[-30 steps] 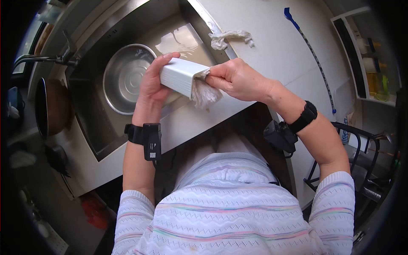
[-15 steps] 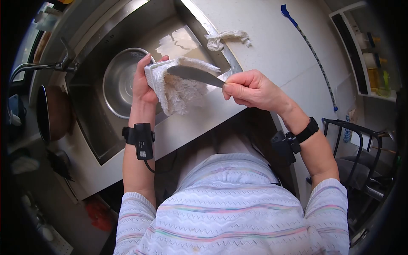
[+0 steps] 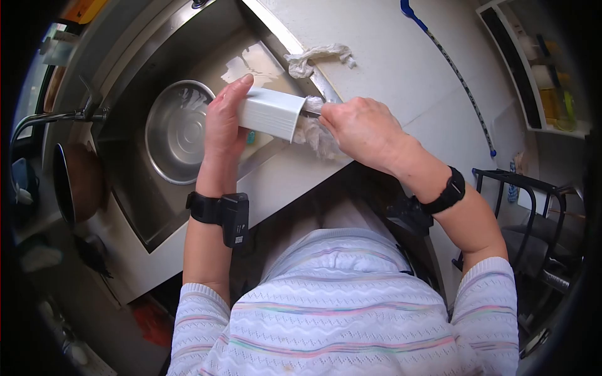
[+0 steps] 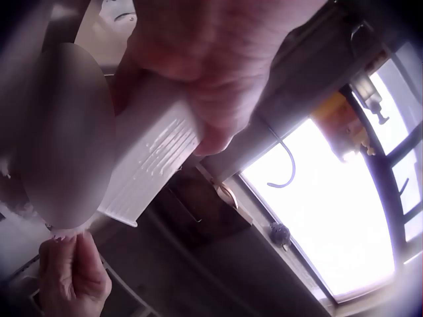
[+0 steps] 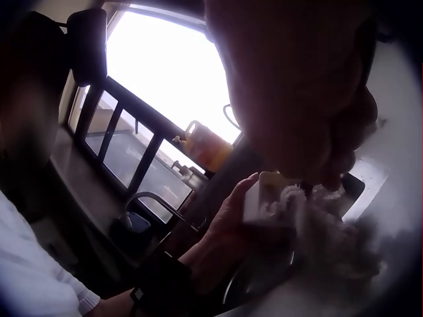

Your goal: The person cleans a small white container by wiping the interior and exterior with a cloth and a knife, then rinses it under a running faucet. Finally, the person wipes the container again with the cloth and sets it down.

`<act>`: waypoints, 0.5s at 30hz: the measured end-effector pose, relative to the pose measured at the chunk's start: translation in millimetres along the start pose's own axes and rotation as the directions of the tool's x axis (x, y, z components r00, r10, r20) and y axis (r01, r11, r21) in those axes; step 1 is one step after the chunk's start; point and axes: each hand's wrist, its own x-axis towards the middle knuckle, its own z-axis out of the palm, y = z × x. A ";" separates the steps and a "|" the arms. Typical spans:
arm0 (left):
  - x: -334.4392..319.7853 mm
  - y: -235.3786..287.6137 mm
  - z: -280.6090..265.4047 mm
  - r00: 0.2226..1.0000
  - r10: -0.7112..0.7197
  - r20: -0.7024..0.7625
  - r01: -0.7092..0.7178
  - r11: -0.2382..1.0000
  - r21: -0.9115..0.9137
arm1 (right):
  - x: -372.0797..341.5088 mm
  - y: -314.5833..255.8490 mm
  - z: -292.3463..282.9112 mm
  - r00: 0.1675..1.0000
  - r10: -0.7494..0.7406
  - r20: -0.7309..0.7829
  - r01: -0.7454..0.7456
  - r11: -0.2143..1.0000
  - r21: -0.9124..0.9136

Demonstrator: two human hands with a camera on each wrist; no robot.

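Observation:
My left hand [image 3: 224, 119] grips a white rectangular plastic container [image 3: 269, 113] with ribbed sides, held above the sink's front edge. Its open end faces my right hand [image 3: 367, 131]. A whitish, fluffy cloth [image 3: 321, 139] bunches out of that opening and hangs below it. At the mouth, my right hand pinches a grey metal knife [image 3: 310, 114]; the rest of its blade is hidden in the container and cloth. The left wrist view shows the container's wet ribbed side [image 4: 149, 172]. In the right wrist view, the cloth [image 5: 324, 224] spills over the rim.
A round steel basin [image 3: 182, 131] sits in the steel sink [image 3: 119, 188], with a faucet [image 3: 94, 113] and brown pan [image 3: 81, 182] to the left. A crumpled cloth [image 3: 320, 57] and a long blue-ended stick [image 3: 454, 72] lie on the counter. A black rack [image 3: 520, 182] stands at right.
Half a second ago the container's mouth faced me and the blade showed outside against the cloth. Now the container is turned sideways, and my right hand has moved in close to its mouth.

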 end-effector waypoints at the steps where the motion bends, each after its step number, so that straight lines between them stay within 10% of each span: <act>1: 0.9 -1.0 3.3 0.999 0.041 0.018 -0.042 0.994 0.100 | 4.1 -3.8 0.4 1.000 -0.001 -0.001 0.001 1.000 -0.003; 7: -7.5 -11.4 24.0 0.996 -0.064 -0.066 0.069 0.995 0.067 | 15.0 -4.2 12.1 1.000 -0.025 0.018 0.024 0.998 0.059; 15: 3.0 -18.0 8.4 0.991 -0.132 0.008 0.132 0.990 -0.043 | 13.1 0.3 25.5 0.998 0.019 -0.067 0.025 0.796 0.605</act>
